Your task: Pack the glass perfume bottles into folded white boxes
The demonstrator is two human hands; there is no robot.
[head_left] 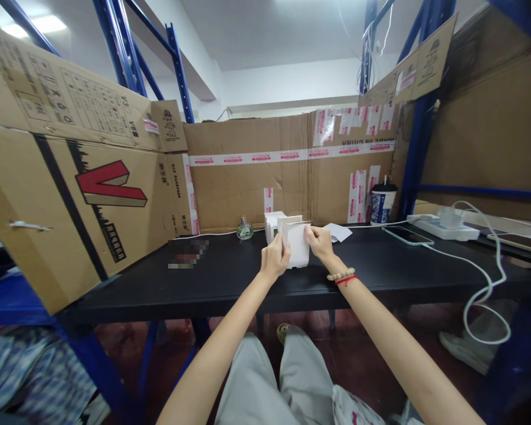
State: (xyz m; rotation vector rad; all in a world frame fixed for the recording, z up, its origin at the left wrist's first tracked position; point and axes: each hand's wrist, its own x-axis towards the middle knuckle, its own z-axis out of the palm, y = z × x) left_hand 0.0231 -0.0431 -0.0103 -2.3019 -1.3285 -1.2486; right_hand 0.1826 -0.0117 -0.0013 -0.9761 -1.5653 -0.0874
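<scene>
A small white paper box [298, 245] with its top flap up is held over the black table [230, 277]. My left hand [274, 258] grips its left side with curled fingers. My right hand [320, 242] pinches the upper right edge by the flap; that wrist wears a bead bracelet and a red string. Just behind the box stands a short stack of more white boxes [272, 223]. A loose white sheet [338, 232] lies to the right of my right hand.
Cardboard walls [248, 177] enclose the table at the back and left. A small glass bottle [245, 230], a paper cup [383, 203], a phone [407, 235] and a white power strip [446, 229] with a trailing cable sit on the table. Blue shelving uprights stand on both sides.
</scene>
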